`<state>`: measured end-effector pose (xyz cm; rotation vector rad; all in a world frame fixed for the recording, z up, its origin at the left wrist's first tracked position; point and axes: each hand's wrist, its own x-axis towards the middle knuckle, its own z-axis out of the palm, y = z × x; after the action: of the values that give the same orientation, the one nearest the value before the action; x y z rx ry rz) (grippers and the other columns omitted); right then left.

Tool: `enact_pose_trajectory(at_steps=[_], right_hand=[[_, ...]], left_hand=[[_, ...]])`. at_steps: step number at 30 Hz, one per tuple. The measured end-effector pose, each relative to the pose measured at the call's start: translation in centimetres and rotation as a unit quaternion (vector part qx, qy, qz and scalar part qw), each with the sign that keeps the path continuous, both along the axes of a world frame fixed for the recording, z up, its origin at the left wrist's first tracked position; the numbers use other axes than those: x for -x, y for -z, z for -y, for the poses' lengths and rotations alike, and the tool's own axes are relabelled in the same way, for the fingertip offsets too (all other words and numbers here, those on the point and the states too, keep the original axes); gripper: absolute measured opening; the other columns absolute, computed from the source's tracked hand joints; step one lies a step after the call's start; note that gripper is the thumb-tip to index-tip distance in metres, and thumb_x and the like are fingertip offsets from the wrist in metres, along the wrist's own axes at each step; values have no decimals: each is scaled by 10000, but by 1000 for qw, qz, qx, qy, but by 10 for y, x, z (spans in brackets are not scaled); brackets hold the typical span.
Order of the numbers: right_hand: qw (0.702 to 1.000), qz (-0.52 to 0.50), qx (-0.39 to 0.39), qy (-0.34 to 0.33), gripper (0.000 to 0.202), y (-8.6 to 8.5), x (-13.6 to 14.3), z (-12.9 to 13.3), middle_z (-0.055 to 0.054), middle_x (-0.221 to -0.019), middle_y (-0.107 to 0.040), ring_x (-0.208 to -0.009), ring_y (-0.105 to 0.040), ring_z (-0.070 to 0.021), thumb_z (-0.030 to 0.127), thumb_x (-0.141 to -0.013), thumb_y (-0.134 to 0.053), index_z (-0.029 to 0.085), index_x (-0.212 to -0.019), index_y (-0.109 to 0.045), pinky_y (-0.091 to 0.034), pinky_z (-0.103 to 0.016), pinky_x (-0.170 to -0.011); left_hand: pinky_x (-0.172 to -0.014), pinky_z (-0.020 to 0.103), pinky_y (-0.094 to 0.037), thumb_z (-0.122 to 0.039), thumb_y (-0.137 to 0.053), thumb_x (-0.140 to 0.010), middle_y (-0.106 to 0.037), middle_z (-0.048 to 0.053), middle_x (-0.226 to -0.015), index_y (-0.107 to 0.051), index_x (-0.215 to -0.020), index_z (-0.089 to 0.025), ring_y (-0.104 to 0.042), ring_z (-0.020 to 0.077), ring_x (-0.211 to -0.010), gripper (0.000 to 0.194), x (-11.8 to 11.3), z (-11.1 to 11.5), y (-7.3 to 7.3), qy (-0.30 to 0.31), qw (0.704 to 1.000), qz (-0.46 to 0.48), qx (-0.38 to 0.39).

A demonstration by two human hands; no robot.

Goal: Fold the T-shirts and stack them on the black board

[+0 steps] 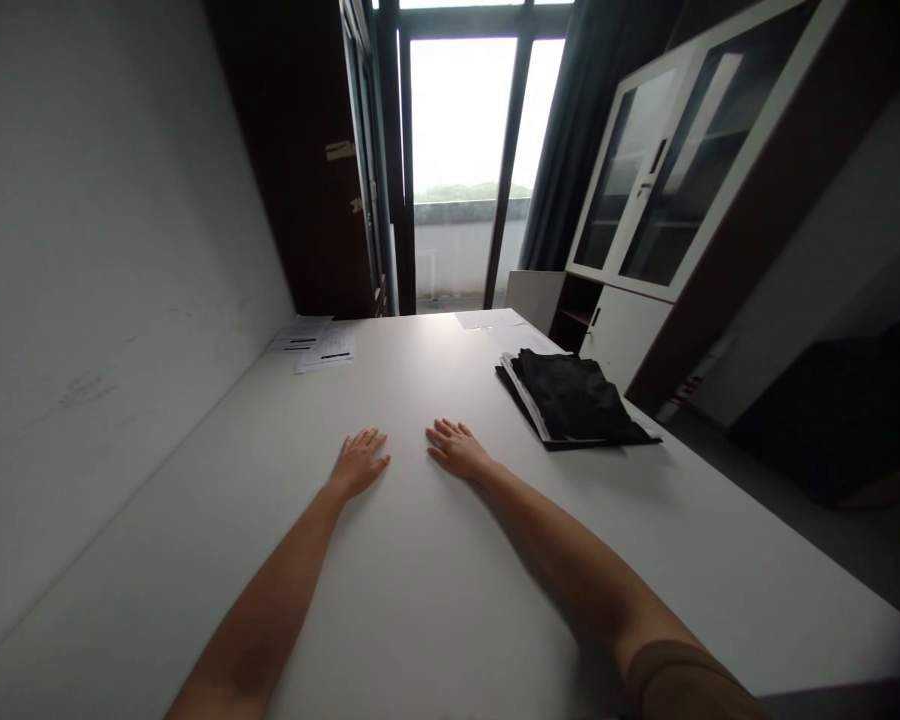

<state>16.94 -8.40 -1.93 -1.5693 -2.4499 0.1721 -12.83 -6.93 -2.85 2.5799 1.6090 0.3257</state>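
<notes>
My left hand (pixel 359 463) lies palm down on the white table (pixel 412 590), its fingers stretched out and holding nothing. A short gap to the right, my right hand (pixel 456 449) also rests flat on the tabletop, open, with fingers pointing toward the left hand. Nearest to the right hand is a black folder or cloth-like bundle (pixel 577 395), with pale sheets showing along its left edge. It lies on the right part of the table, apart from the hand.
Printed papers (pixel 328 347) lie at the far left, more sheets (pixel 521 335) at the far right. A wall (pixel 105 300) borders the table's left side. Behind stand a dark cabinet (pixel 307 200), a glass door (pixel 461 130), a curtain (pixel 559 150) and a white glazed cabinet (pixel 630 310).
</notes>
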Motion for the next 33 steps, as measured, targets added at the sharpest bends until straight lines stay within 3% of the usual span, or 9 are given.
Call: enact_pose_trajectory(at_steps=[18, 26, 30, 33], right_hand=[[999, -31, -6, 3, 533, -5, 0, 4, -103, -1616, -375, -1515, -282, -276, 499, -1021, -449, 277, -1503, -496, -190, -506, -1222], [999, -42, -23, -5, 521, 4, -2, 1, -109, -1594, -410, -1500, -315, -287, 488, -1010, -483, 283, -1488, -514, -213, -529, -1211], [996, -78, -40, -15, 423, 5, -6, -10, -76, -1501, -535, -1427, -436, -276, 448, -972, -560, 307, -1365, -634, -295, -488, -1184], [987, -142, -63, 34, 262, -5, -29, -28, -44, -1302, -686, -1239, -603, -227, 368, -968, -556, 305, -1128, -753, -418, -380, -1093]], left_hand=[[-1228, 549, -191, -457, -448, -999, -351, 78, -1638, -465, -1507, -253, -278, 283, -1521, 548, -2, 2, -6, -2, 1000, 1, 6], [-1225, 550, -189, -461, -448, -1002, -355, 79, -1635, -469, -1506, -260, -283, 285, -1519, 543, 0, -1, -2, 0, 1000, 7, 4], [-1221, 551, -196, -472, -434, -1010, -367, 89, -1628, -473, -1505, -252, -303, 292, -1509, 543, 2, -2, 1, 8, 1000, 10, -5], [-1216, 560, -199, -468, -429, -1013, -374, 93, -1624, -480, -1499, -255, -313, 296, -1503, 533, 3, -3, 2, 9, 1000, 12, -9]])
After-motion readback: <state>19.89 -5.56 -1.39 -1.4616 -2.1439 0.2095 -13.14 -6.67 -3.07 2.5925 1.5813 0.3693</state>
